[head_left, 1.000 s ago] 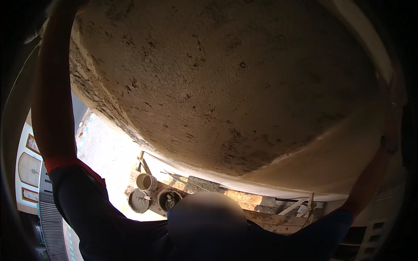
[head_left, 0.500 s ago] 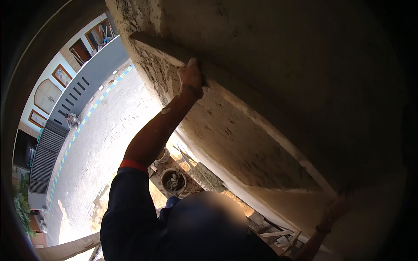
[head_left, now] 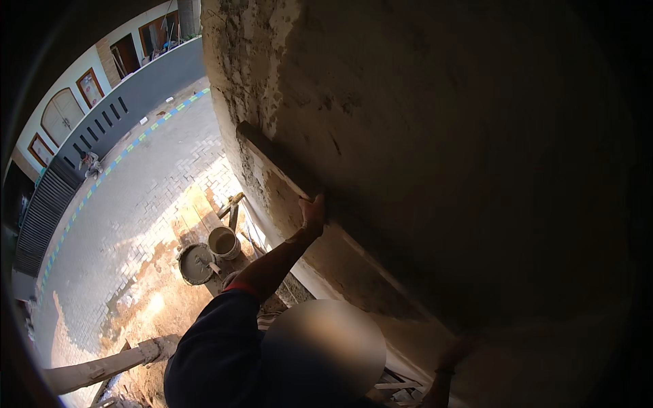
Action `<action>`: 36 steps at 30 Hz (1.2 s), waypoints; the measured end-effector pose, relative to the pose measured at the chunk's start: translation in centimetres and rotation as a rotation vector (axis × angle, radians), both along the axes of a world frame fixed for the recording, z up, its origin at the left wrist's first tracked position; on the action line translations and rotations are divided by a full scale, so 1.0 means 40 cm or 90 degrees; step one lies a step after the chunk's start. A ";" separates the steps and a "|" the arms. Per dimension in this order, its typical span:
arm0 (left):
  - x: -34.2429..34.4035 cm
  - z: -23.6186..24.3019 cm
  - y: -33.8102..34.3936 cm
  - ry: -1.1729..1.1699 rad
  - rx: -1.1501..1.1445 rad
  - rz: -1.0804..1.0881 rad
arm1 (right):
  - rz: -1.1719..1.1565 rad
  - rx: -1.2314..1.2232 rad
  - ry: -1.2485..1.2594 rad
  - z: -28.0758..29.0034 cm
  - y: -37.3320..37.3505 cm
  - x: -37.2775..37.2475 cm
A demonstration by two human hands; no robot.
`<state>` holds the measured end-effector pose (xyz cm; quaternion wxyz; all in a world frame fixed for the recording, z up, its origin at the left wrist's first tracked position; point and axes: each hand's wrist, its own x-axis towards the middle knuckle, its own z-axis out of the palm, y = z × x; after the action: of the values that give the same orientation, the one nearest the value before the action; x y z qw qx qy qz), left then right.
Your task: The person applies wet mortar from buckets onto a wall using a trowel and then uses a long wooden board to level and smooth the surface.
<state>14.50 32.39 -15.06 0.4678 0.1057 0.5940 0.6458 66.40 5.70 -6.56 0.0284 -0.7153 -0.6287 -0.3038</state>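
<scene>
A long straight plasterer's straightedge (head_left: 277, 163) lies slantwise against the rough plastered wall (head_left: 394, 88). My left hand (head_left: 314, 214) is closed around it below its upper left end. Toward its lower right end is my right hand (head_left: 457, 352), in deep shadow; its fingers hardly show, but they seem to be at the straightedge's edge. The plaster looks patchy and coarse near the wall's left edge and smoother to the right.
Below on the left, a basin of grey mortar (head_left: 196, 264) stands beside a bucket (head_left: 224, 243) on boards. A thick pole (head_left: 112, 366) crosses the lower left. Beyond lie a paved road (head_left: 153, 177), a grey fence (head_left: 146, 81) and a crouching person (head_left: 90, 164).
Both hands and the straightedge have moved lower in the picture, down along the wall. The view has shifted too, bringing the mortar basin and bucket more fully into sight.
</scene>
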 end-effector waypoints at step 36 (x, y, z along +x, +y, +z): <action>-0.026 0.185 0.067 0.110 0.153 0.062 | 0.001 0.097 -0.120 -0.059 0.011 0.066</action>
<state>13.44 35.07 -7.67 0.3670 0.1874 0.5553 0.7223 69.05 6.14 -8.91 0.0238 -0.6791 -0.6041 -0.4163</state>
